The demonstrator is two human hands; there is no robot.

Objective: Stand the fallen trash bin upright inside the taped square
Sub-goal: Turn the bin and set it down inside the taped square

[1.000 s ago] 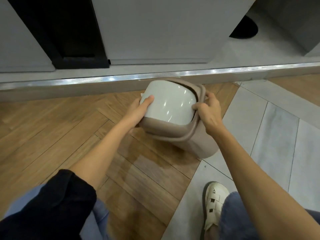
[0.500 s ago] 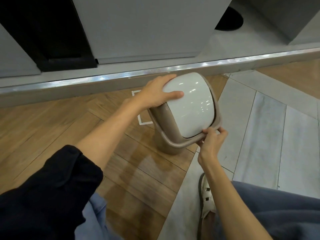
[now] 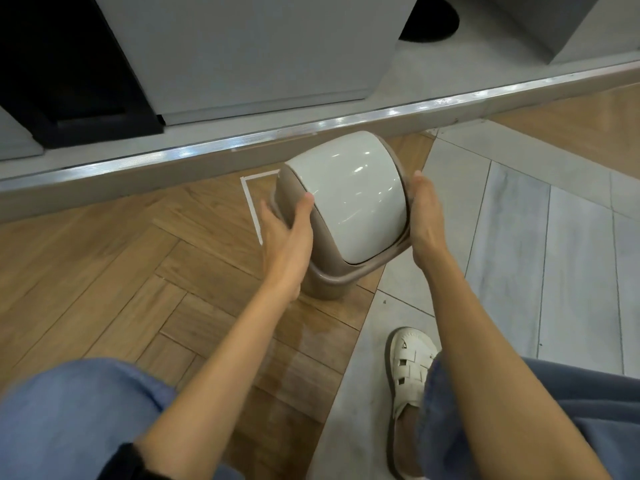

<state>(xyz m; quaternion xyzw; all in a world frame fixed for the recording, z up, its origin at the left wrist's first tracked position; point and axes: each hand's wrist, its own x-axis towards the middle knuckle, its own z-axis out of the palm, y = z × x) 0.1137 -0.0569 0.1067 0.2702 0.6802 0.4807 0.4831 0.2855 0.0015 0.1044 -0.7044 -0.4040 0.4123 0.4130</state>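
Note:
The trash bin [image 3: 346,199] has a taupe body and a glossy white domed swing lid. It stands nearly upright on the wood floor, its lid facing me. My left hand [image 3: 287,233] grips its left rim, thumb on the lid edge. My right hand [image 3: 424,216] presses flat against its right rim. The white taped square [image 3: 251,202] shows its far-left corner and left side just left of the bin; the bin hides the rest, so whether its base sits fully inside cannot be told.
A metal-edged step [image 3: 207,154] runs across just behind the bin, with grey cabinets [image 3: 259,57] above it. Grey tiles [image 3: 519,237] lie to the right. My white sandal [image 3: 408,375] and denim-clad knees are below.
The bin has been tipped further upright and shifted slightly right. My left hand slid from the lid's top down to the left rim; my right hand moved from the lower rim up the right side.

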